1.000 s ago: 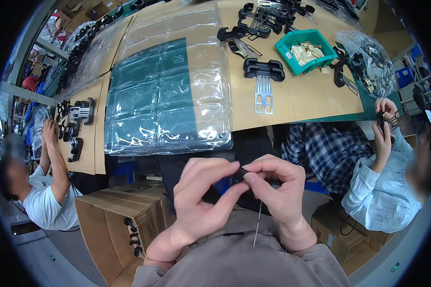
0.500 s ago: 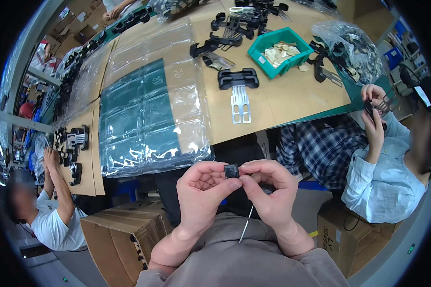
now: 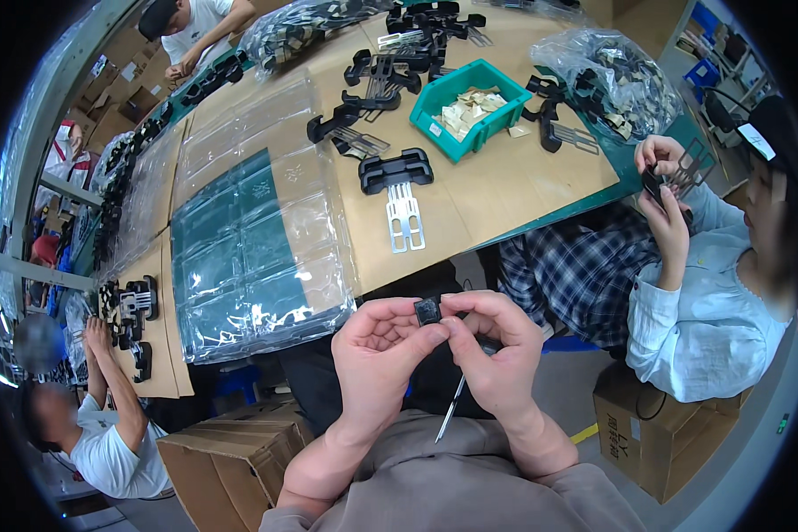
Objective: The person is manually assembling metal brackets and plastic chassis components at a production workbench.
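Close in front of my body, a small black square piece [image 3: 427, 310] is pinched between the fingertips of both hands. My left hand [image 3: 381, 359] grips its left edge with thumb and bent fingers. My right hand [image 3: 495, 359] holds the right edge the same way. Tucked in the right palm is a screwdriver-like tool [image 3: 451, 408]; its thin metal shaft points down toward my shirt and its dark handle is mostly hidden by the fingers. On the table beyond lies a black bracket with a slotted metal plate [image 3: 404, 213].
A green bin [image 3: 479, 142] holds small pale pieces. Clear plastic trays [image 3: 257, 257] cover the table's left. More black brackets [image 3: 381, 80] pile up at the back beside a plastic bag of parts [image 3: 616, 84]. Co-workers sit left and right; cardboard boxes [image 3: 230, 461] stand below.
The view has shifted, so the table and its contents appear farther left. Both hands keep their pinch on the black piece. More of a co-worker shows at the far left.
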The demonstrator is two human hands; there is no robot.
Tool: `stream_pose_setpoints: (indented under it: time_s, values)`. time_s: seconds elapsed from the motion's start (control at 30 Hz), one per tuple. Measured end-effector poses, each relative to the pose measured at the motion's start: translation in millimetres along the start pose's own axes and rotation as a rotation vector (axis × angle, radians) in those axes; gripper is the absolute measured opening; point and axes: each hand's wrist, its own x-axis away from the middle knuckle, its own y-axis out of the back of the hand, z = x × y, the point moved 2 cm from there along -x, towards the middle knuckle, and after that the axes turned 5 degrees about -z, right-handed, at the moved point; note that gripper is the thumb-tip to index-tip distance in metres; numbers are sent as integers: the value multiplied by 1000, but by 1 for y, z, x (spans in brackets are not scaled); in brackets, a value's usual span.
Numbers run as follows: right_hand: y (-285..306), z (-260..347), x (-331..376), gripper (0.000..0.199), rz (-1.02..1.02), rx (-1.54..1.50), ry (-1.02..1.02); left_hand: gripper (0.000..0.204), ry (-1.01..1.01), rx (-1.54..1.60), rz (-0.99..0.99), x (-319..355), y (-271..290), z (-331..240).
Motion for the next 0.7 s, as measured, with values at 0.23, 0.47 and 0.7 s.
stream_pose_setpoints:
  time_s: [0.23,0.47,0.7]
  values:
    - [3,-1,-7,28,31,39,45,32,5,-23,47,-5,0,-2]
    - [-3,-3,-10,32,38,23,-26,30,45,46,133,-10,9,-8]
    - [-6,-6,-15,36,163,150,168,28,34,54,113,-11,16,-10]
